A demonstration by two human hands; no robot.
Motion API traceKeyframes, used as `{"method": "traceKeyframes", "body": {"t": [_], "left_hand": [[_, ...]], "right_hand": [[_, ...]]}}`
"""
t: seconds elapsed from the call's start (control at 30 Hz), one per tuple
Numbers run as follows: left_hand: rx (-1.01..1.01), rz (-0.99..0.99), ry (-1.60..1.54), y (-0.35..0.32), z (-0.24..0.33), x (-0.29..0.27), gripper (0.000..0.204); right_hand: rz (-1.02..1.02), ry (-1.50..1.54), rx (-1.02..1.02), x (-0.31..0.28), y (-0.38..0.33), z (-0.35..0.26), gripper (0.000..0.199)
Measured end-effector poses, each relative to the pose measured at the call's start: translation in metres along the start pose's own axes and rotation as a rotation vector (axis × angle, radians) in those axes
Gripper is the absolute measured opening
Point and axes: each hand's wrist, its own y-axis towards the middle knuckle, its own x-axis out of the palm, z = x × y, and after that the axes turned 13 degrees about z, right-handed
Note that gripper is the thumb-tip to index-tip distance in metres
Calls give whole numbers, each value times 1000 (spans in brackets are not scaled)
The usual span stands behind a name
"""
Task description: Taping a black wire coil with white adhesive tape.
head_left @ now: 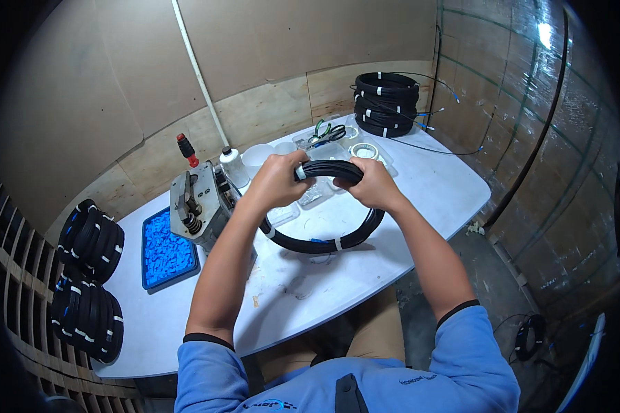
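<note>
A coil of black cable (322, 242) bound with white ties is held upright above the white table (420, 206). My left hand (277, 180) grips the top of the coil on the left, beside a white tie. My right hand (372, 183) grips the top of the coil on the right. Both hands are closed around the cable bundle, a short span of it showing between them.
A grey metal hand tool with a red handle (196, 199) and a blue tray of small blue pieces (165, 249) stand at the left. Finished black coils are stacked at the far right (386, 102) and at the left edge (89, 275). Clear containers, scissors (327, 134) and a white bottle (233, 165) stand behind the hands.
</note>
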Motion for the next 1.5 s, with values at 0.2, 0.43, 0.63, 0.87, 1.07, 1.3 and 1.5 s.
{"method": "traceKeyframes", "body": {"t": [0.2,0.43,0.63,0.87,1.07,1.3,1.5], "left_hand": [[-135,-208,-86,-24,-27,-23,28],[-217,27,-211,-40,-23,-1,28],[-202,128,-147,-40,-31,17,28],[-239,163,-355,-45,-40,25,63],[-559,471,-787,-113,-86,80,83],[-889,603,-1249,-108,-39,80,20],[-973,506,-1314,-117,-59,75,23]], "right_hand": [[82,24,10,-8,-7,8,23],[93,22,8,-11,-15,4,21],[158,22,-59,-6,-17,16,20],[210,92,-10,-8,-24,27,19],[439,524,388,10,-48,59,12],[558,1120,747,60,-61,64,22],[521,1087,659,56,-76,48,22]]}}
